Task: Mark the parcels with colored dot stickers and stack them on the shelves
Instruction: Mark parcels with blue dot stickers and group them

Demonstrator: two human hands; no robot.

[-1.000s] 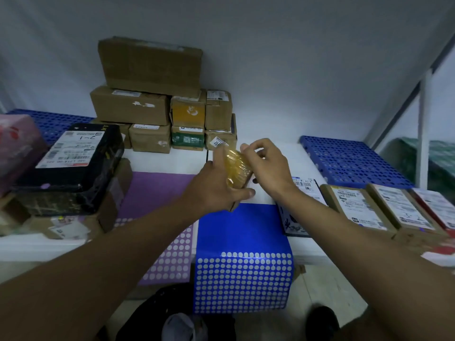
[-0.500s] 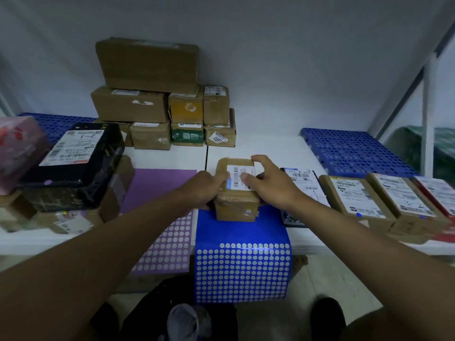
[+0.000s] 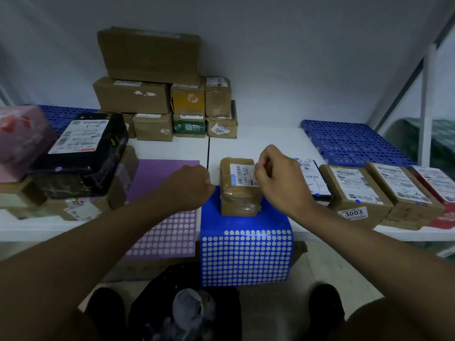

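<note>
On blue sticker sheet [image 3: 246, 254] parcel [image 3: 240, 190] now released; left hand [image 3: 188, 187] fisted, right hand [image 3: 278, 179] fingers curled, both empty.

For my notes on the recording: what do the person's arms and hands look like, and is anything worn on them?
Both forearms are bare to the frame edge: no sleeves, gloves, watch or rings show on the left hand or right hand.

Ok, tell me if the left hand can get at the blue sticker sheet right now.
Probably yes. The left hand hovers at the blue sheet's left edge, nothing between them; the parcel covers only its middle top.
</note>
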